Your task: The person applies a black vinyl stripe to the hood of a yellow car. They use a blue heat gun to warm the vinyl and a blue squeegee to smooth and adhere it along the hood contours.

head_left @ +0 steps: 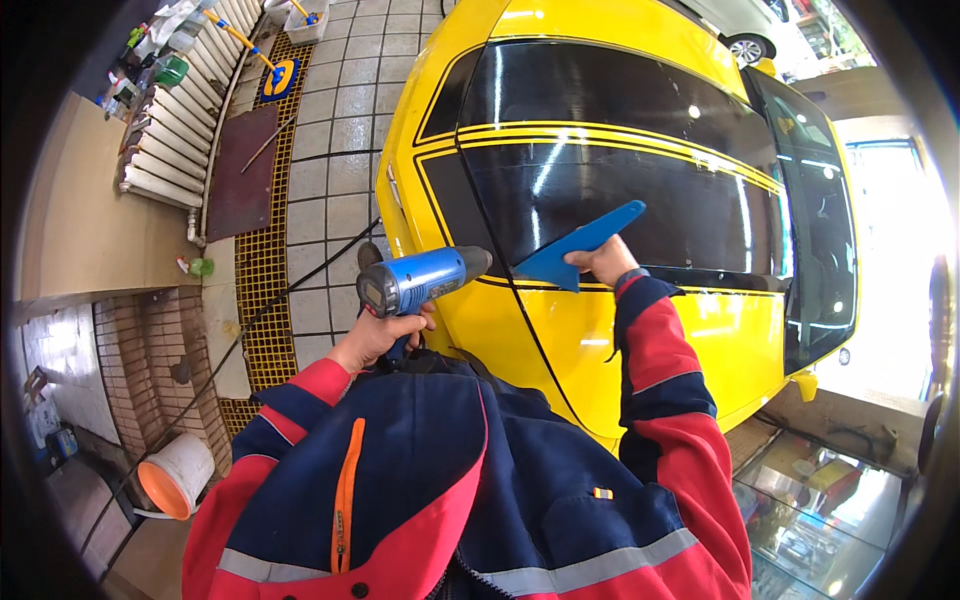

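My left hand (pixel 388 335) is wrapped around the handle of a blue heat gun (pixel 420 280), whose dark nozzle points right, toward the car's hood edge. In my right hand (pixel 605 262) is a blue plastic squeegee (pixel 590 240), gripped at its lower right side. The squeegee's long edge lies at the yellow car's (pixel 565 340) hood, over the border of a glossy black stripe (pixel 560 195). Its left tip comes close to the nozzle. Whether the blade presses on the surface, I cannot tell. Thin yellow lines run between the black panels.
A black cable (pixel 300 285) crosses the tiled floor on the left, over a yellow floor grating (pixel 265 290). Beyond it stand a white radiator (pixel 165 150), a blue and yellow mop (pixel 277 78) and a white bucket (pixel 180 475). A glass display case (pixel 815 510) is at the lower right.
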### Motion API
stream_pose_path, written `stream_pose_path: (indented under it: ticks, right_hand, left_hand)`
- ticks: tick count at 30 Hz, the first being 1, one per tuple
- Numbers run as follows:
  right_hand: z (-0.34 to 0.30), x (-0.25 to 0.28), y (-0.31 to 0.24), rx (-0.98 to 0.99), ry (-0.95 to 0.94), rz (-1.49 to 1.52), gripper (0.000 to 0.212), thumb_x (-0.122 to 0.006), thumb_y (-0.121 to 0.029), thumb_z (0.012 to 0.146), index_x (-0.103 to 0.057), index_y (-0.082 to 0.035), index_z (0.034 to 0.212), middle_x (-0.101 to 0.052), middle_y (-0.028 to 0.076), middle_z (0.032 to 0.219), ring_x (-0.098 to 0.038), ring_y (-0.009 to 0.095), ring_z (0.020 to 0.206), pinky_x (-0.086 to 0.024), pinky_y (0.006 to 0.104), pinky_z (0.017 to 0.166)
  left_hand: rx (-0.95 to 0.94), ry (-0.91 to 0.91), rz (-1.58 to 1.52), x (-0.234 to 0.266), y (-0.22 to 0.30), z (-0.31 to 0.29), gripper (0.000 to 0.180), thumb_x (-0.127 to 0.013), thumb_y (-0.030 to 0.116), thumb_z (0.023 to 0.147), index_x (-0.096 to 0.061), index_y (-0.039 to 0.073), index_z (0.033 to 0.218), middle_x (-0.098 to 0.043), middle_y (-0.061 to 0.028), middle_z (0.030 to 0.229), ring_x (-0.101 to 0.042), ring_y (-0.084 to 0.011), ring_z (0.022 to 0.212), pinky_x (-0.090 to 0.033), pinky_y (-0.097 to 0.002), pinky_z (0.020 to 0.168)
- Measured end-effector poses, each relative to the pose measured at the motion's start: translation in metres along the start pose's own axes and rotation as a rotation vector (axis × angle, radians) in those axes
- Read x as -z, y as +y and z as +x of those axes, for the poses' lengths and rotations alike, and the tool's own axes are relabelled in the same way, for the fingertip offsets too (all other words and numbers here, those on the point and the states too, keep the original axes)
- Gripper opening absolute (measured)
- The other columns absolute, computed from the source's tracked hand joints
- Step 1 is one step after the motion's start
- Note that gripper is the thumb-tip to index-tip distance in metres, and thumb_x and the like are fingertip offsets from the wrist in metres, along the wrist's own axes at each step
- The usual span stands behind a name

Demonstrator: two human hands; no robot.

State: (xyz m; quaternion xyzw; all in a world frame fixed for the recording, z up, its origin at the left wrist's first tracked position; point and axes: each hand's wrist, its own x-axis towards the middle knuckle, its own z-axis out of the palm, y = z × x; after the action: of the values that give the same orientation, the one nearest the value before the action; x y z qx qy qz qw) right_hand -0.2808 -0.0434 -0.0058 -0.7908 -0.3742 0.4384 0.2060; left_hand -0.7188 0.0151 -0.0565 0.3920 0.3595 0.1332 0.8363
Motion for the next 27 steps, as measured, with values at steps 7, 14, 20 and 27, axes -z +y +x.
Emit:
stream_pose_path:
  ticks: [7, 14, 20, 27]
  right_hand:
    - [-0.018, 0.002, 0.004, 0.083, 0.147, 0.33, 0.041, -0.082, -0.018, 0.097, -0.072, -0.007, 0.136, -0.077, 0.016, 0.128, -0.076, 0.029, 0.109, -0.064, 0.0372, 0.09]
    - [-0.025, -0.058, 0.016, 0.171, 0.184, 0.309, 0.042, -0.075, -0.016, 0.103, -0.07, -0.017, 0.145, -0.072, 0.014, 0.136, -0.072, 0.028, 0.118, -0.06, 0.0395, 0.102]
    - [-0.028, -0.09, 0.003, 0.132, 0.258, 0.327, 0.043, -0.075, -0.014, 0.103, -0.07, -0.016, 0.145, -0.071, 0.015, 0.139, -0.071, 0.029, 0.121, -0.058, 0.04, 0.107]
    - [-0.043, -0.06, -0.002, 0.108, 0.494, 0.607, 0.04, -0.075, -0.013, 0.101, -0.073, -0.012, 0.142, -0.072, 0.017, 0.136, -0.071, 0.022, 0.096, -0.062, 0.0303, 0.089]
  left_hand:
    - [-0.021, -0.019, -0.006, 0.007, -0.002, -0.004, 0.033, -0.073, 0.01, 0.093, -0.069, -0.001, 0.123, -0.077, -0.0127, 0.101, -0.069, -0.0138, 0.072, -0.057, -0.0299, 0.065]
    - [-0.031, -0.001, -0.057, 0.016, -0.008, -0.008, 0.032, -0.074, 0.013, 0.093, -0.069, 0.001, 0.122, -0.076, -0.0112, 0.101, -0.068, -0.0138, 0.073, -0.057, -0.0305, 0.066]
    - [-0.009, -0.003, -0.048, 0.019, -0.01, -0.011, 0.034, -0.074, 0.014, 0.093, -0.069, 0.0, 0.123, -0.076, -0.0113, 0.101, -0.068, -0.014, 0.074, -0.057, -0.0308, 0.067]
    - [-0.059, 0.001, -0.043, 0.016, -0.006, -0.011, 0.031, -0.073, 0.01, 0.094, -0.069, -0.001, 0.123, -0.076, -0.0115, 0.1, -0.068, -0.0142, 0.072, -0.057, -0.0311, 0.066]
